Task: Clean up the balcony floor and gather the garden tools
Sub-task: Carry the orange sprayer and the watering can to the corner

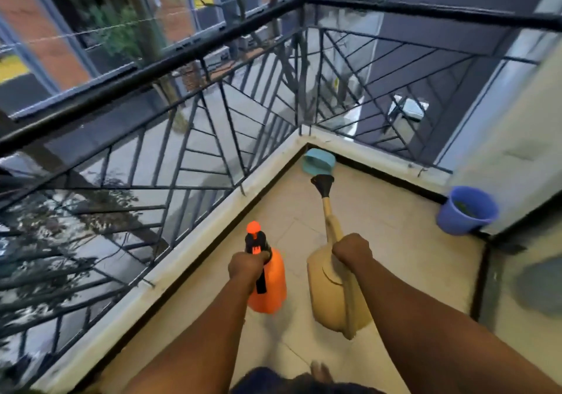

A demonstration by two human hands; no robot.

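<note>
Balcony corner: tiled floor (395, 241), black iron railing (188, 68) on two sides. Beige watering can (331, 290) carried above floor, my right hand (352, 252) wrapped round its handle; rigid plastic, likely tail-heavy if filled. Orange pressure sprayer (269, 281) hangs beside it, my left hand (246, 267) clenched on trigger head; light, smooth. Blue bucket (466, 209) by wall, teal dustpan-like item (317, 160) in corner. No legible labels.

You stood on upstairs home balcony: black metal railing (188, 58) from 9 to 1 o'clock, tiled floor (395, 241), street and brick building beyond, purple bucket (465, 211) at 2 o'clock.
</note>
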